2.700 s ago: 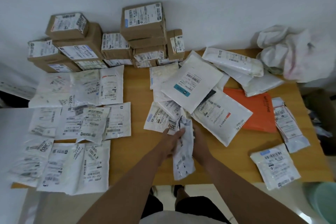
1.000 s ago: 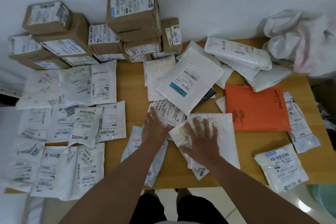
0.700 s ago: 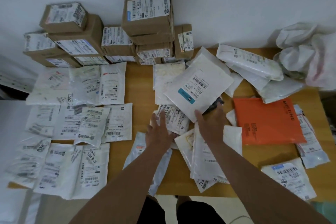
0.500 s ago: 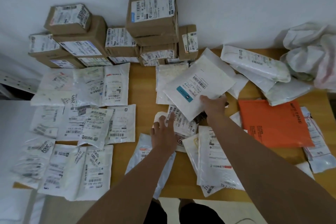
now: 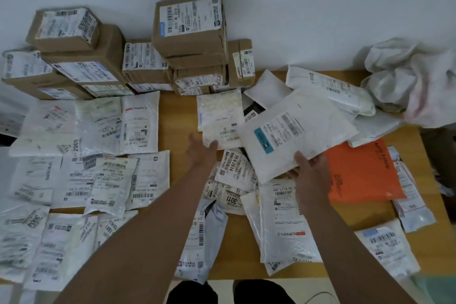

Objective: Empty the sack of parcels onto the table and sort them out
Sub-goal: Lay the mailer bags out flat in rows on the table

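Note:
My right hand (image 5: 311,170) grips the near edge of a large white mailer with a teal sticker (image 5: 296,131), lifted and tilted above the middle heap. My left hand (image 5: 202,149) reaches forward and its fingertips pinch the near corner of a cream bubble mailer (image 5: 219,118) lying flat. Under both hands lies a heap of white parcels, one marked 3011 (image 5: 230,201). An orange mailer (image 5: 362,173) lies to the right. The crumpled white sack (image 5: 414,81) sits at the far right.
Stacked cardboard boxes (image 5: 190,32) stand against the back wall. Rows of white parcels (image 5: 81,168) cover the left of the wooden table (image 5: 177,111). More white bags (image 5: 330,89) lie at the back right, another parcel (image 5: 387,249) near the front right edge.
My right hand has lifted the large white mailer and swung it right. My left hand has moved forward from the heap to the cream bubble mailer's corner.

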### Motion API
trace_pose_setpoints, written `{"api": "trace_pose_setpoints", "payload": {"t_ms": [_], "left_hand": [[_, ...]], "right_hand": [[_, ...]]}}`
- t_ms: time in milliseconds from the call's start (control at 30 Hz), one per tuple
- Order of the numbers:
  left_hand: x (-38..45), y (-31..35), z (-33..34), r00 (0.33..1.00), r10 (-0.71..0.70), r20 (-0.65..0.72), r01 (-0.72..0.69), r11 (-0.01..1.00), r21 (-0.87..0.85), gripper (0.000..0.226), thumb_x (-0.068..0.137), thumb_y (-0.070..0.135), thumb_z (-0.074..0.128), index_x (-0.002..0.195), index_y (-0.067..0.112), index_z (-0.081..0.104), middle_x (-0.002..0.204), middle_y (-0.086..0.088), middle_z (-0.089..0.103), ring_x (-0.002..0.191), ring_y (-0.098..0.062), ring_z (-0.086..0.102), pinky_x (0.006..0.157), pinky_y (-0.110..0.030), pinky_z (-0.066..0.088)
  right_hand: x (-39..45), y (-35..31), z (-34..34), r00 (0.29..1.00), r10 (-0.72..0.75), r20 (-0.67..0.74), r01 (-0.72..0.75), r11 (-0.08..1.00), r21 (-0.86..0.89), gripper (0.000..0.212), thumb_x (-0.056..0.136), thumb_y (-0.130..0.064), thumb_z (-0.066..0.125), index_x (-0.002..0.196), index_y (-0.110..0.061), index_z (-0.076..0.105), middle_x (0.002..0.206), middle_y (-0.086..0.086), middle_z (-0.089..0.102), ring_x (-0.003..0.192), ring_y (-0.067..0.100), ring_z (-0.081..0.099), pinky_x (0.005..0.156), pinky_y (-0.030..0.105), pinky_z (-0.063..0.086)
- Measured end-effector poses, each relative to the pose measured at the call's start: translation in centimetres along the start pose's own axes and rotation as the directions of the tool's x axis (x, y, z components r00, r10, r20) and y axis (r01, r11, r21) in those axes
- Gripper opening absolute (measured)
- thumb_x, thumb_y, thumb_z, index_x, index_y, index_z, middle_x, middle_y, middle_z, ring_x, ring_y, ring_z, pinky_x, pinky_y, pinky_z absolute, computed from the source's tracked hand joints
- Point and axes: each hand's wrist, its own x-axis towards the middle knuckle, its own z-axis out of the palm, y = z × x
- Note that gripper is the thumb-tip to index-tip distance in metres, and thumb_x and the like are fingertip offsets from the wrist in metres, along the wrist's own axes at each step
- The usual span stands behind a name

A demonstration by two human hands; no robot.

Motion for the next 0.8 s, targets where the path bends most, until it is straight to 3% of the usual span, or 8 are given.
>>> {"api": "trace_pose_setpoints", "payload": {"t_ms": [200, 300, 367, 467, 567, 633, 733, 800], "left_hand": [[0.0, 0.8, 0.1, 0.992, -0.094, -0.082, 0.077, 0.979, -0.190, 0.035, 0.091, 0.002, 0.044, 0.125, 0.003, 0.054, 0.125, -0.015, 0.062, 0.107, -0.031, 0.060, 0.092, -0.039, 0.053], [-0.7, -0.3, -2.0, 0.964, -0.110, -0.242, 0.091, 0.992, -0.088, 0.041, 0.094, 0.007, 0.040, 0.133, 0.006, 0.051, 0.134, -0.014, 0.054, 0.110, -0.033, 0.059, 0.088, -0.036, 0.050], [-1.3, -1.0, -3.5, 0.944, -0.106, -0.312, 0.110, 0.994, -0.003, 0.045, 0.097, 0.011, 0.038, 0.142, 0.007, 0.043, 0.142, -0.015, 0.043, 0.118, -0.035, 0.053, 0.091, -0.039, 0.045], [-1.9, -2.2, -5.1, 0.939, -0.108, -0.326, 0.133, 0.990, 0.054, 0.045, 0.098, 0.015, 0.036, 0.143, 0.008, 0.038, 0.143, -0.014, 0.041, 0.122, -0.035, 0.048, 0.095, -0.044, 0.042], [-1.7, -3.5, -5.7, 0.960, -0.083, -0.269, 0.133, 0.976, 0.171, 0.044, 0.097, 0.020, 0.039, 0.139, 0.010, 0.041, 0.139, -0.014, 0.046, 0.121, -0.035, 0.049, 0.099, -0.047, 0.043], [-1.9, -4.1, -5.6, 0.979, -0.062, -0.193, 0.135, 0.909, 0.394, 0.052, 0.092, 0.025, 0.045, 0.141, 0.011, 0.035, 0.142, -0.016, 0.041, 0.125, -0.036, 0.042, 0.103, -0.048, 0.038], [-2.9, -4.2, -5.1, 0.977, 0.202, -0.072, -0.105, 0.741, 0.663, 0.070, 0.088, 0.032, 0.051, 0.149, 0.020, 0.020, 0.152, -0.013, 0.023, 0.137, -0.034, 0.025, 0.111, -0.048, 0.028], [-3.4, -3.8, -4.3, 0.905, 0.407, 0.127, -0.377, 0.624, 0.684, 0.069, 0.092, 0.036, 0.050, 0.152, 0.029, 0.018, 0.158, -0.007, 0.018, 0.143, -0.030, 0.018, 0.114, -0.046, 0.025]], "right_hand": [[2.3, 0.9, 0.1, 0.991, 0.057, -0.118, -0.075, 0.984, -0.158, 0.046, 0.091, -0.003, 0.053, 0.134, -0.017, 0.045, 0.115, 0.005, 0.065, 0.096, 0.018, 0.065, 0.072, 0.032, 0.055], [3.0, 1.8, -0.3, 0.980, -0.057, -0.193, -0.022, 0.924, -0.382, 0.062, 0.091, -0.005, 0.049, 0.149, -0.014, 0.025, 0.135, 0.014, 0.052, 0.117, 0.029, 0.055, 0.091, 0.039, 0.050], [3.3, 2.3, 0.1, 0.947, -0.264, -0.181, 0.083, 0.748, -0.658, 0.070, 0.090, -0.012, 0.054, 0.151, -0.009, 0.021, 0.146, 0.020, 0.038, 0.133, 0.037, 0.039, 0.110, 0.047, 0.035], [2.4, 2.8, 2.0, 0.855, -0.490, 0.173, 0.366, 0.331, -0.869, 0.062, 0.085, -0.025, 0.057, 0.141, -0.007, 0.038, 0.143, 0.021, 0.038, 0.133, 0.039, 0.034, 0.108, 0.054, 0.029], [1.9, 3.7, 5.1, 0.776, -0.382, 0.502, 0.573, 0.094, -0.814, 0.056, 0.084, -0.037, 0.047, 0.132, -0.009, 0.050, 0.138, 0.020, 0.047, 0.130, 0.040, 0.041, 0.102, 0.058, 0.040], [2.2, 3.8, 7.1, 0.741, -0.214, 0.636, 0.640, -0.059, -0.766, 0.060, 0.088, -0.041, 0.046, 0.140, -0.013, 0.042, 0.150, 0.016, 0.037, 0.141, 0.040, 0.030, 0.109, 0.060, 0.032], [4.0, 3.6, 8.9, 0.775, 0.040, 0.631, 0.618, -0.256, -0.743, 0.078, 0.091, -0.058, 0.046, 0.154, -0.027, 0.013, 0.164, 0.006, -0.003, 0.149, 0.040, -0.010, 0.116, 0.062, 0.002], [5.0, 3.3, 9.1, 0.855, 0.045, 0.516, 0.502, -0.318, -0.804, 0.083, 0.090, -0.066, 0.042, 0.154, -0.030, 0.004, 0.164, 0.007, -0.012, 0.146, 0.046, -0.015, 0.113, 0.066, 0.001]]}}
